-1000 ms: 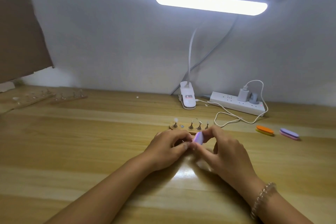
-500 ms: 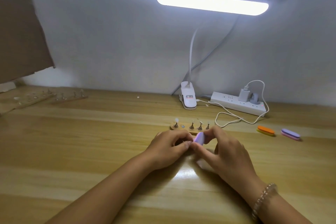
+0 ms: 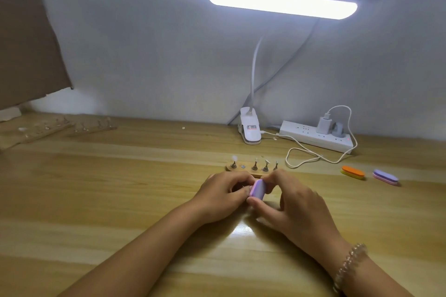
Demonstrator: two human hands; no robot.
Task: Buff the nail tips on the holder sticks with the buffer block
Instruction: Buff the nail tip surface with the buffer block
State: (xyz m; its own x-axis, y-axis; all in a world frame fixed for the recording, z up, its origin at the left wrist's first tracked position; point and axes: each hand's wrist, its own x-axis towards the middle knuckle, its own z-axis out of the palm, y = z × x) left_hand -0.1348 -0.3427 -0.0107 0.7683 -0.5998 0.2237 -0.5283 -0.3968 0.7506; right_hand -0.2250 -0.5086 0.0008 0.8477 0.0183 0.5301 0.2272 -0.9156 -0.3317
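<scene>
Right hand (image 3: 296,202) pinches the buffer (image 3: 257,189) just in front of the stand (image 3: 237,169); left hand (image 3: 222,196) curls against it, can't tell what it's holding.

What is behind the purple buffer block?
A wooden base with four holder sticks stands there. The right hand covers its right end. Whether the left hand holds a stick is hidden.

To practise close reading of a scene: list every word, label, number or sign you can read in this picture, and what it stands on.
No text here can be read.
Sticker on the lamp clamp: red and black print, too small and blurred to read.
Power strip: no legible marking, only a small red light.
</scene>
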